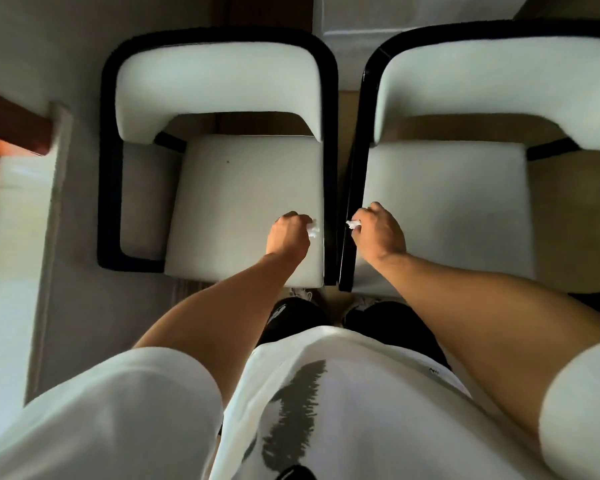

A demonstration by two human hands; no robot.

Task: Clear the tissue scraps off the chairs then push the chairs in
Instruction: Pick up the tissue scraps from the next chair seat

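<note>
A small white tissue scrap (pixel 314 229) sticks out of the left hand (pixel 288 233). The fingers are curled around it and hold it tight. That hand is low over the near right corner of the left chair (pixel 246 188), above its pale seat.

Another white tissue scrap (pixel 353 224) pokes out of the right hand (pixel 378 232). Its fingers are curled and pinch the scrap too. This hand is over the near left edge of the right chair (pixel 447 202), right by the black frame.

The two chairs stand side by side, and their black frames nearly touch in the middle (only a thin dark gap shows between them). Both have white seats and white curved backs with black edges. The left seat has one tiny dark speck (pixel 228 161) on it.

Both bare arms reach forward from a white shirt (pixel 343 410) with a dark gray mark on the front. Below the shirt you can see black shorts (pixel 388 323). The floor (pixel 77 64) to the left is pale gray.
</note>
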